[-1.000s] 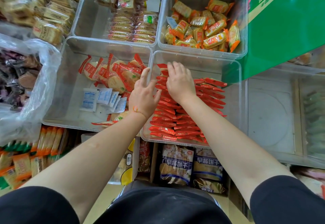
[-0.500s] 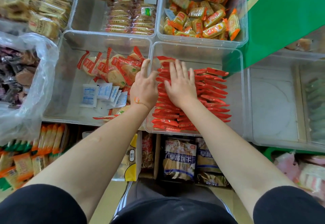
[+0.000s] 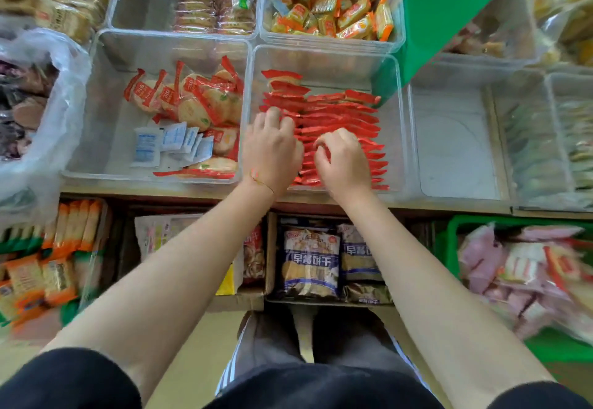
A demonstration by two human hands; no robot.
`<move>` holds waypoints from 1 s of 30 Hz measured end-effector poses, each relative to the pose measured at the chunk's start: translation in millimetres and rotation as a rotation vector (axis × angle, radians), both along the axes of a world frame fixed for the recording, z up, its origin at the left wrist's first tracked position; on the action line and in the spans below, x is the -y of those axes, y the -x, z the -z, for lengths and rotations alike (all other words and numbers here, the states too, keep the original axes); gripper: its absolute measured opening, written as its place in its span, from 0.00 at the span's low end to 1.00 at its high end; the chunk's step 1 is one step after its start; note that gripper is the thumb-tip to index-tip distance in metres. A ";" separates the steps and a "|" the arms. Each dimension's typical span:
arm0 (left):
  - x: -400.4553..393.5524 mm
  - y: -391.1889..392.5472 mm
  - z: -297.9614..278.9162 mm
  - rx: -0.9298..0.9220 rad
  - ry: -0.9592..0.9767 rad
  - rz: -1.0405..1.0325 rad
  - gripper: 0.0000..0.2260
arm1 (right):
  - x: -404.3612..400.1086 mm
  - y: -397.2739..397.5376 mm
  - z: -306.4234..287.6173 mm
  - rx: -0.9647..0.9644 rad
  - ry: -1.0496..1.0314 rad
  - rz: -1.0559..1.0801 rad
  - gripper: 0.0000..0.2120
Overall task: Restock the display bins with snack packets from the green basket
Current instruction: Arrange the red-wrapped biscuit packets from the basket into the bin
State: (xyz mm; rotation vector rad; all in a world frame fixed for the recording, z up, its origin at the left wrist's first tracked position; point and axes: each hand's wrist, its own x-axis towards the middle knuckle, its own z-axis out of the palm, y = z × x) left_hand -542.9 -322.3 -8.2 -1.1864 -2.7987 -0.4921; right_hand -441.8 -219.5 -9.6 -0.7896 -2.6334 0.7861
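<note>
Head view: noted clear bin (image 3: 398, 126) packed with red packets (image 3: 340, 116); left hand (image 3: 272, 152) and right hand (image 3: 345, 164) curled onto rows (grip unclear). Found green basket (image 3: 449, 232) lower right, holding pink packets (image 3: 481, 257).

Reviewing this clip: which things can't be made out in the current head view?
- Fingertips of left hand and right hand: curled under, so grip on the red packets is unclear.
- Green basket: cut by right edge, contents motion-blurred.
- Packet print: too small to read.
</note>
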 end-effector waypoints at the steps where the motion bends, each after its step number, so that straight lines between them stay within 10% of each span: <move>1: 1.4 -24.9 -7.6 0.015 -0.066 0.008 0.08 | 2.0 -19.5 -5.3 -0.010 0.065 0.027 0.08; 13: -97.8 -305.7 57.8 0.735 0.367 -0.076 0.12 | -110.6 -301.4 54.9 0.357 0.361 -0.006 0.09; 21: -208.2 -460.5 65.7 0.804 0.340 -0.114 0.15 | -225.8 -445.0 70.4 0.378 -0.080 0.261 0.21; 26: -248.3 -485.2 60.8 1.031 0.235 -0.208 0.08 | -278.5 -474.4 82.5 0.590 0.277 0.378 0.43; 30: -259.7 -490.5 62.3 1.287 0.052 -0.413 0.09 | -298.6 -488.0 80.3 0.501 0.297 0.346 0.29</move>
